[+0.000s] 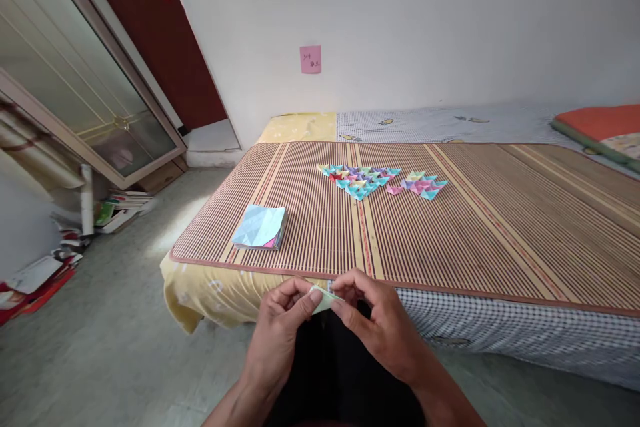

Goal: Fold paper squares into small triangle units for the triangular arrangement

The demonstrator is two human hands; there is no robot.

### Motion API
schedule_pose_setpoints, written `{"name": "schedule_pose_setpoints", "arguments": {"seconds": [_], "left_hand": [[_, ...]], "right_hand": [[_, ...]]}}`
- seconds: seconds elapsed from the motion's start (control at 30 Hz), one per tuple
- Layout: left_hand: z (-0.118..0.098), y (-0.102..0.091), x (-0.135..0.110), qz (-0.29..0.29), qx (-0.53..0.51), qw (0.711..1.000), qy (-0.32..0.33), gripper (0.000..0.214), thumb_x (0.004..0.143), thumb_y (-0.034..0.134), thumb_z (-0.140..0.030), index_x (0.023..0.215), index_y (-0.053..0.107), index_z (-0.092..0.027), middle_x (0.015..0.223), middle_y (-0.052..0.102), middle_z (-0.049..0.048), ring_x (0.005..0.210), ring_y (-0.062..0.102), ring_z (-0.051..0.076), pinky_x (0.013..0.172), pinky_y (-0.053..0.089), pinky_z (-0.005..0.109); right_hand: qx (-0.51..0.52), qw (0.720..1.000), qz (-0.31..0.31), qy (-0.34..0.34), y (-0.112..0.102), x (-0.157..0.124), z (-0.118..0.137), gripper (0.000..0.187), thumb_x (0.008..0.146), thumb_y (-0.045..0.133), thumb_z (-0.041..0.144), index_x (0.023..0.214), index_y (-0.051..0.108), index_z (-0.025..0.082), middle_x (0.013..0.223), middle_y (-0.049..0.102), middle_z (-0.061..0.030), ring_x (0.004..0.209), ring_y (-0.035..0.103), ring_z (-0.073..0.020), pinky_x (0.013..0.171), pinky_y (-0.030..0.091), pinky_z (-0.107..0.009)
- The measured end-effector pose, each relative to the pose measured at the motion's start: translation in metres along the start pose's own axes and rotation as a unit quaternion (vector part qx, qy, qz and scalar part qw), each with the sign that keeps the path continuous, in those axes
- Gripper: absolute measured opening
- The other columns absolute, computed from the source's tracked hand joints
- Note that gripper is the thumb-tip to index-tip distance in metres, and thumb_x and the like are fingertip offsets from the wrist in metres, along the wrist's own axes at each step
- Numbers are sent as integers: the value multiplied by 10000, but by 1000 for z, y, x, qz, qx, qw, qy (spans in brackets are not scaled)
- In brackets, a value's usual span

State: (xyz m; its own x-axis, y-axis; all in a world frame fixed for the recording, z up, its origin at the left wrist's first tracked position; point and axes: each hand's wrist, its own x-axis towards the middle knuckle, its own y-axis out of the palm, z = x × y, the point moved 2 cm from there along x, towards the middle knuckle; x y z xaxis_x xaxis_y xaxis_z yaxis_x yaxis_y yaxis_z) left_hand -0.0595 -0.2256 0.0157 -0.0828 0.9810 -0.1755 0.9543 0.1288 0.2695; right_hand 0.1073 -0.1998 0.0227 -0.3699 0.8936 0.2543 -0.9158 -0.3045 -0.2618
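Observation:
Between my two hands is a small piece of folded pale green paper (325, 301), held just in front of the bed's near edge. My left hand (284, 321) pinches its left end between thumb and fingers. On the other end, the thumb and fingers of my right hand (373, 320) are closed as well. Past my hands, a stack of square paper sheets (259, 227) lies on the mat, pale blue on top. Farther back stand many folded paper boats (361, 180) in rows, with a smaller group of paper boats (421, 185) to their right.
A striped bamboo mat (310, 240) covers the bed, over yellow and checkered sheets. On the white wall hangs a pink note (311, 59) with writing. Folded orange bedding (603, 130) lies at the far right. Books (123, 210) and papers sit on the floor by the glass-panelled door (95, 60).

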Motion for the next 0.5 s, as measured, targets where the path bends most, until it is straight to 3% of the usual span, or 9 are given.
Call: {"name": "schedule_pose_setpoints", "arguments": {"seconds": [0.17,0.37,0.5], "left_hand": [[4,1,1,-4,-18,1000,-18,282,764,869,-390,707,705,-169,661,582,-25,670,461,117,665,395,229],[0,1,3,49,8,999,-22,278,731,897,-382,749,725,-164,721,676,0,710,574,138,726,446,249],[-3,3,3,39,62,997,6,284,783,845,-423,746,731,-166,698,647,-5,671,527,133,675,415,244]], "right_hand": [[-22,1000,16,-10,2,-3,0,293,1043,538,288,758,544,216,699,518,37,643,496,-131,606,408,-259],[-12,999,52,-6,-1,-3,0,327,1049,492,277,727,496,218,687,507,33,634,495,-137,592,390,-273],[-23,998,61,-8,-2,-3,-3,331,1045,497,277,721,462,221,682,473,38,629,458,-133,588,366,-276]]}}
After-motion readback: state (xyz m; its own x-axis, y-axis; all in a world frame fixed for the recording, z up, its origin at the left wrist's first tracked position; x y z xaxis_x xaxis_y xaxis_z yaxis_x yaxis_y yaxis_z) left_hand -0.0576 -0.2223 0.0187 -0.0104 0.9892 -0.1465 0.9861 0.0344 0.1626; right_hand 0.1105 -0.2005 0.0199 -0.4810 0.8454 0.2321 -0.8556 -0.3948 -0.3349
